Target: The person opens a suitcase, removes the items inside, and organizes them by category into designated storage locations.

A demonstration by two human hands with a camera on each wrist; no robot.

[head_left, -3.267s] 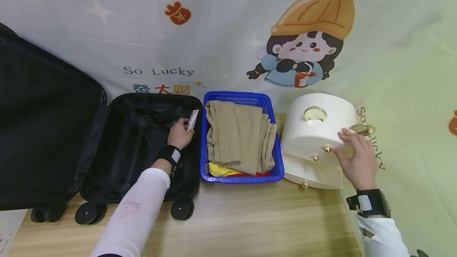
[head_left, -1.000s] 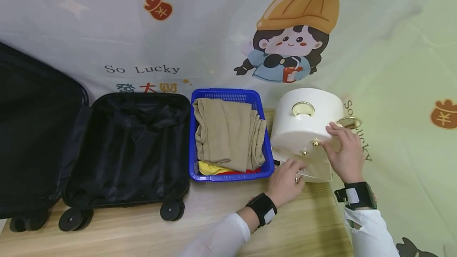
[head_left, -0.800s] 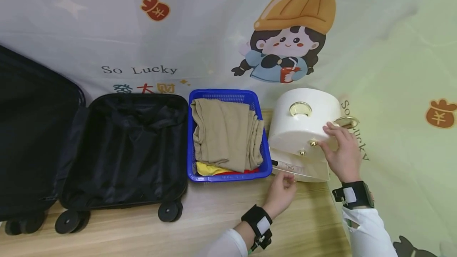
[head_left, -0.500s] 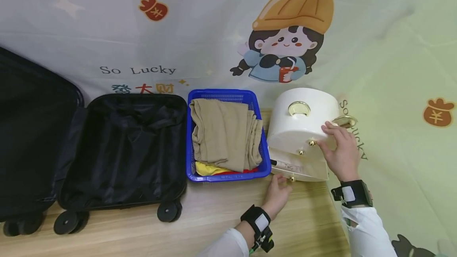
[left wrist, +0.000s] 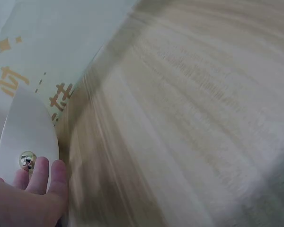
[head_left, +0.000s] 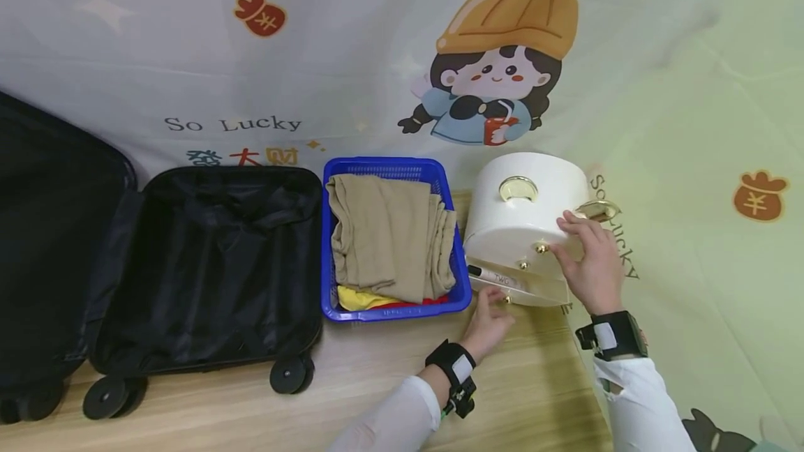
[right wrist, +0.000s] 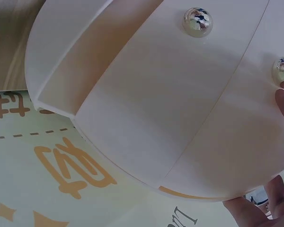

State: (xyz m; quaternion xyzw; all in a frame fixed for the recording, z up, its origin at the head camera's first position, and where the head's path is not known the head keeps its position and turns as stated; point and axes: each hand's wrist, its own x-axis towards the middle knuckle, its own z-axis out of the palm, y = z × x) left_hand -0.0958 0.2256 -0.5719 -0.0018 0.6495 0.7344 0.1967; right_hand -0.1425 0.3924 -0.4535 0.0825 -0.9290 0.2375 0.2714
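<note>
A white rounded storage box with gold knobs stands at the right, its bottom drawer partly out. Inside the drawer lies a slim pale tube with a black end, lettered on its side. My left hand touches the drawer's front beside its gold knob, fingers extended in the left wrist view. My right hand rests on the box's right side, its thumb at the upper knob and fingertips near the gold side handle.
Left of the box is a blue basket with folded khaki cloth over yellow and red fabric. A black suitcase lies spread open further left on the wooden table. A printed sheet hangs behind.
My left hand earlier held a small white tube over the suitcase, then came to the bottom drawer. That drawer has moved inward slightly. My right hand keeps its place on the box.
</note>
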